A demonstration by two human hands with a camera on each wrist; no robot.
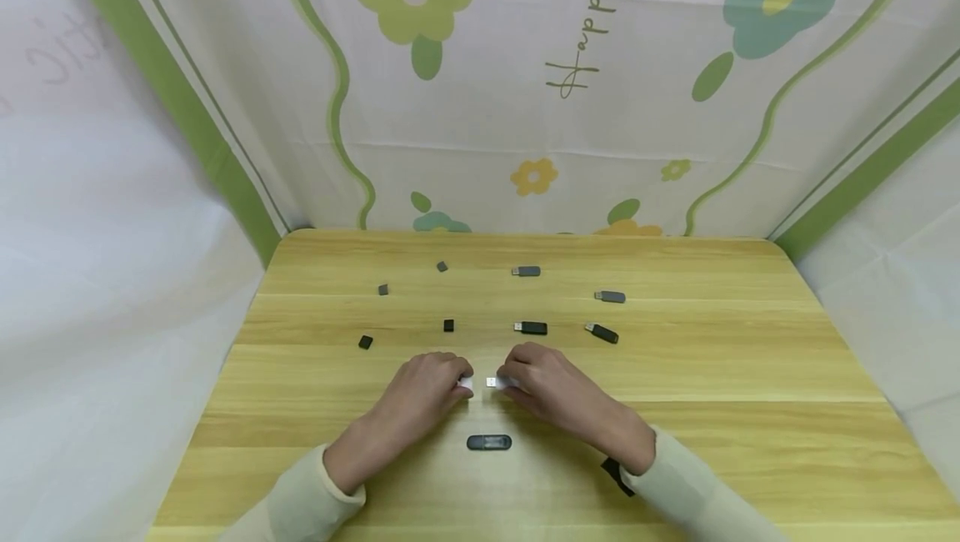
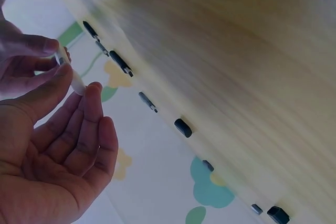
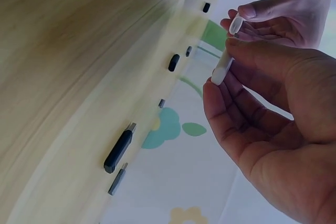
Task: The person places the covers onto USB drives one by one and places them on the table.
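While the left hand [image 1: 431, 382] pinches a white cap [image 1: 466, 383] between thumb and finger, the right hand [image 1: 546, 379] pinches a white stick [image 3: 222, 69] the same way. Both are over the middle of the table [image 1: 787, 442]. The stick's shiny metal plug [image 1: 491, 382] points at the cap, and a small gap lies between them. The cap's round open end shows in the right wrist view.

Past the hands, on the right, lie two black sticks, one straight [image 1: 534, 328] and one at a slant [image 1: 602, 333]. Farther back are two grey sticks, one near the middle [image 1: 528, 271] and one more to the right [image 1: 611, 297]. All four have bare metal ends that point left. On the left side are two black caps [image 1: 448, 325] [image 1: 365, 342], and behind them two grey caps [image 1: 442, 267] [image 1: 383, 289].

Between the arms, nearer the person, lies a dark stick [image 1: 488, 442] with a line across it. By the right sleeve [image 1: 690, 484] is a black thing [image 1: 617, 477], partly hidden, and I can't tell what it is. Behind the table hangs a white cloth [image 1: 480, 108] with flowers on it.
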